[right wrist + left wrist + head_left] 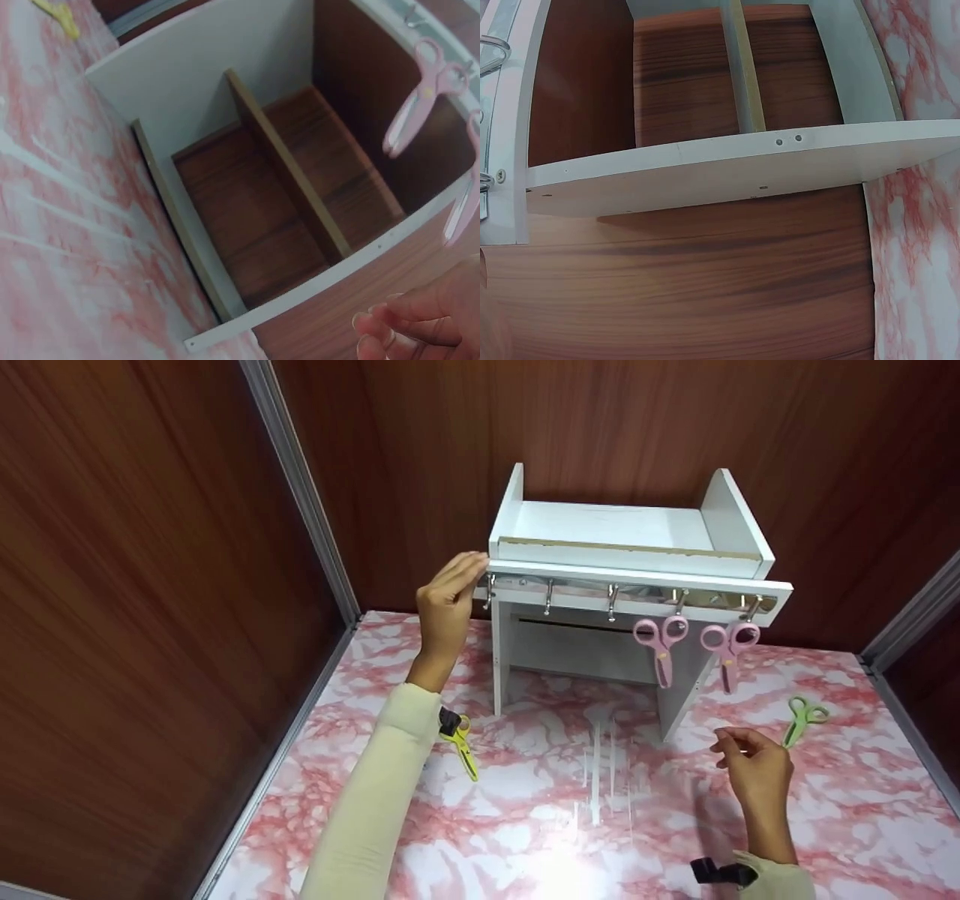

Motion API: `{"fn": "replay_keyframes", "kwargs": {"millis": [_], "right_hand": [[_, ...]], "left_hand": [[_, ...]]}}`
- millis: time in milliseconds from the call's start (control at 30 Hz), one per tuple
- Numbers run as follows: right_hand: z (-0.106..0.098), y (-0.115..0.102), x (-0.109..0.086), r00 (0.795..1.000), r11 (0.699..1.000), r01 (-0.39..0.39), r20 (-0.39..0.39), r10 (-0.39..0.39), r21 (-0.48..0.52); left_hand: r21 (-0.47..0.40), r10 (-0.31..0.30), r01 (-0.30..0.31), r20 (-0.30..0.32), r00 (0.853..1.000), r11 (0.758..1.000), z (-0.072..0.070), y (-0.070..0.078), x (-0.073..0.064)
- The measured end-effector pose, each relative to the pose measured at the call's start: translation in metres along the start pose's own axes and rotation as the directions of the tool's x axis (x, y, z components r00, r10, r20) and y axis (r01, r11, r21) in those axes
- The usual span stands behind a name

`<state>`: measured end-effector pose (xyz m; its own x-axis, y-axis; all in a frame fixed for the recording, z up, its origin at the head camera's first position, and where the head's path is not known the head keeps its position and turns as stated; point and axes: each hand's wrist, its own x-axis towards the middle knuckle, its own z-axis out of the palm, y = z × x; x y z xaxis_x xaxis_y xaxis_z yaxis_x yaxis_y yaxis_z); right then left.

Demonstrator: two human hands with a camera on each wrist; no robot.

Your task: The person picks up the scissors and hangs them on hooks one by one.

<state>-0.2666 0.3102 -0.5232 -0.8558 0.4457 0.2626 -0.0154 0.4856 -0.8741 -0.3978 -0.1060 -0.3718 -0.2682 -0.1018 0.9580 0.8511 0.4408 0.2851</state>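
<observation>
My left hand (446,604) touches the left end of a white hook rail (577,596), its fingers fairly straight at the corner. The rail runs along the front of a white shelf unit (739,521) and carries several metal hooks. Two pink scissors hang from the rightmost hooks, one pair (664,656) left of the other (727,660). Below them, my right hand (757,772) is raised with loosely bent fingers and nothing visible in it. Only a blurred edge of the left hand (491,322) enters the left wrist view.
Green scissors (801,718) lie on the pink marbled tabletop (525,810), just beyond the right hand. Yellow scissors (466,754) lie beside the left sleeve, partly hidden. Brown wood-patterned panels (420,450) stand behind and at both sides.
</observation>
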Motion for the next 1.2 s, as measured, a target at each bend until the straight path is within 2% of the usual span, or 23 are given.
{"fn": "replay_keyframes", "kwargs": {"millis": [367,733,967,1200], "right_hand": [[-0.014,0.023,0.020,0.998,0.996,-0.054,-0.034,0.052,-0.068],[-0.021,0.036,0.032,0.991,0.981,-0.136,-0.028,0.134,-0.136],[-0.019,0.041,0.045,0.992,0.977,-0.128,-0.024,0.125,-0.171],[-0.027,0.053,0.056,0.986,0.960,-0.167,-0.024,0.165,-0.226]], "left_hand": [[-0.001,0.013,-0.013,0.005,1.000,1.000,-0.002,0.000,0.000],[0.007,0.009,-0.010,0.012,1.000,1.000,-0.002,-0.001,0.001],[0.010,0.005,-0.005,-0.002,1.000,1.000,-0.005,-0.001,0.003],[0.014,-0.001,0.001,0.017,1.000,1.000,-0.003,0.000,0.002]]}}
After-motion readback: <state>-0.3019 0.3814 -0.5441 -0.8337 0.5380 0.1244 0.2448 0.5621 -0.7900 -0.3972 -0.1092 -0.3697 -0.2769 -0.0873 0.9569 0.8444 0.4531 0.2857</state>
